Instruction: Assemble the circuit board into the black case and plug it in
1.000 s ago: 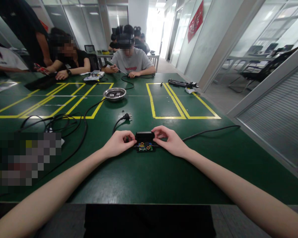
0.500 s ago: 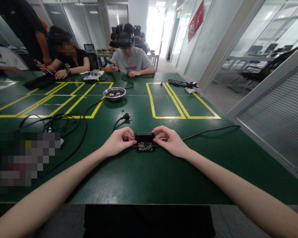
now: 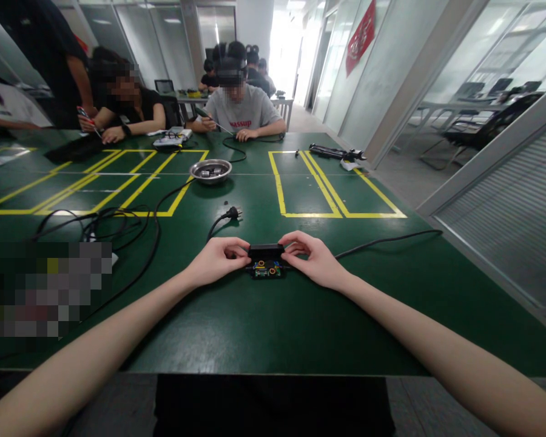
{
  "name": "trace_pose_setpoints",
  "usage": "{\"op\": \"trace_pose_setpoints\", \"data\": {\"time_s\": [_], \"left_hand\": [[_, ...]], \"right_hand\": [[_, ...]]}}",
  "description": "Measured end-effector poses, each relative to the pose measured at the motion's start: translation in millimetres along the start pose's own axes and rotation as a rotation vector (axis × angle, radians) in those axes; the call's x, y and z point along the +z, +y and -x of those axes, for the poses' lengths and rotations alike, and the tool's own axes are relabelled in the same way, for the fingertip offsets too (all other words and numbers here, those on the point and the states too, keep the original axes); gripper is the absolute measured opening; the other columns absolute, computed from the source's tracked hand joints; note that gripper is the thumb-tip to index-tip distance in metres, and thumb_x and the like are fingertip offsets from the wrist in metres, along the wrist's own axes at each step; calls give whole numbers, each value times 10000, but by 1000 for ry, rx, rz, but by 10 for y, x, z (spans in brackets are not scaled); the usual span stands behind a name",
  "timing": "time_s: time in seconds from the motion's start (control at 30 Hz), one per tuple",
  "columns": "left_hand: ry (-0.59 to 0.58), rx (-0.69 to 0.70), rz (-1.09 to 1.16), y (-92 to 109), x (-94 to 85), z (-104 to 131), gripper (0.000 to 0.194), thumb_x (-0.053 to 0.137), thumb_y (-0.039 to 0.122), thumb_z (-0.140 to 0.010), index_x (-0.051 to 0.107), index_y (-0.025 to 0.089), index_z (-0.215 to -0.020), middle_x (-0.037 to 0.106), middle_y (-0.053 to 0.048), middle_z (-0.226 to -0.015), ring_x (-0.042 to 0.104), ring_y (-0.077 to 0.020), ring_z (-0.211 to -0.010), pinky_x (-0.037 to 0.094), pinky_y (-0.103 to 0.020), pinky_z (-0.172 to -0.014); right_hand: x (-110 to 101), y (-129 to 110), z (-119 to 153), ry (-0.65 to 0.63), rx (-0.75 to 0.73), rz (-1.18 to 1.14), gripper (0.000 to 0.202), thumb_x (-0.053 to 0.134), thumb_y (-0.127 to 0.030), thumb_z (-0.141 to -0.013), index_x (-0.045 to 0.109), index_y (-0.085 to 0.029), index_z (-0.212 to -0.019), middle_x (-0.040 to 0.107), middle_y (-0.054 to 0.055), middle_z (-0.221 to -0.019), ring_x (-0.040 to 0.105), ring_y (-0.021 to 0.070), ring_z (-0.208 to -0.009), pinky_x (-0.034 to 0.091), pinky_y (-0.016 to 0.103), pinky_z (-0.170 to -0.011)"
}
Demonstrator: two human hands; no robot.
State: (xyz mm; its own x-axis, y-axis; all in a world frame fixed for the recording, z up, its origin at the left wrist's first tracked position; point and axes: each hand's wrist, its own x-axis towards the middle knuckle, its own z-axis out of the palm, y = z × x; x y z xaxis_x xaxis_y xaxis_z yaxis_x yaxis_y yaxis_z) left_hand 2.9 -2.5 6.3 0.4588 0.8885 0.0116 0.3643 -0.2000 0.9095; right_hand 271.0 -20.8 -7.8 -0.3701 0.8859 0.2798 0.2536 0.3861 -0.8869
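Between my two hands is a small black plastic cover (image 3: 266, 250), tilted up on its long side. My left hand (image 3: 219, 260) pinches its left end, and my right hand (image 3: 312, 260) pinches its right end. Just in front of the cover, on my side, lies the other half of the case with a circuit board (image 3: 267, 269) exposed in it. Copper-coloured ring coils and other small parts show on the board. A black cable (image 3: 386, 240) runs off to the right, and a black power plug (image 3: 232, 213) lies beyond my left hand.
A metal bowl (image 3: 210, 172) with small metal parts stands farther back on the green table (image 3: 200, 340). Coiled black cables (image 3: 95, 224) lie at left. Yellow tape marks rectangles. Two people work across the table with screwdrivers; a black tool-like object (image 3: 337, 152) lies far right.
The black cover tilts slightly differently, its face looking a little lower. My hands stay at its ends. Across the table, one person's screwdriver hand has shifted slightly.
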Motion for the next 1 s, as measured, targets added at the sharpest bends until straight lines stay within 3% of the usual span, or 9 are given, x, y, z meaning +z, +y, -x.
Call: {"op": "trace_pose_setpoints", "data": {"time_s": [0.27, 0.43, 0.6, 0.77, 1.0], "left_hand": [[-32, 167, -186, 50, -39, 44, 434, 845, 473, -731, 762, 147, -1005, 705, -7, -753, 577, -126, -644, 441, -240, -608], [-66, 258, -273, 57, -51, 57, 481, 911, 441, -670, 736, 170, -1027, 701, 0, -811, 604, -149, -713, 475, -261, -674], [-63, 279, -355, 49, -38, 68, 395, 890, 397, -710, 716, 176, -987, 676, 5, -806, 591, -148, -702, 467, -261, -669], [-91, 324, -415, 21, -21, 78, 471, 918, 420, -665, 686, 188, -1003, 709, -30, -935, 635, -184, -807, 503, -288, -731], [-40, 365, -438, 21, 36, 90, 265, 804, 321, -760, 679, 176, -942, 674, -12, -842, 617, -162, -748, 471, -268, -694]], "right_hand": [[-38, -105, -7, -53, -41, 61, 178, 581, -339, -977, 696, -204, -975, 740, 53, -947, 711, 199, -871, 614, 366, -825], [-62, -116, -4, -67, -160, 158, 146, 573, -285, -981, 692, -210, -943, 730, 67, -958, 698, 209, -881, 603, 375, -805], [-69, -134, 9, -112, -350, 286, 90, 618, -224, -952, 684, -218, -892, 722, 71, -962, 697, 204, -883, 584, 375, -842], [-73, -118, 25, -160, -408, 338, 41, 671, -241, -920, 692, -212, -940, 688, 84, -1018, 688, 202, -905, 576, 352, -836], [-66, -71, 24, -283, -376, 433, 457, 734, -216, -826, 640, -220, -1273, 697, 116, -1190, 674, 255, -1072, 562, 402, -919]]}}
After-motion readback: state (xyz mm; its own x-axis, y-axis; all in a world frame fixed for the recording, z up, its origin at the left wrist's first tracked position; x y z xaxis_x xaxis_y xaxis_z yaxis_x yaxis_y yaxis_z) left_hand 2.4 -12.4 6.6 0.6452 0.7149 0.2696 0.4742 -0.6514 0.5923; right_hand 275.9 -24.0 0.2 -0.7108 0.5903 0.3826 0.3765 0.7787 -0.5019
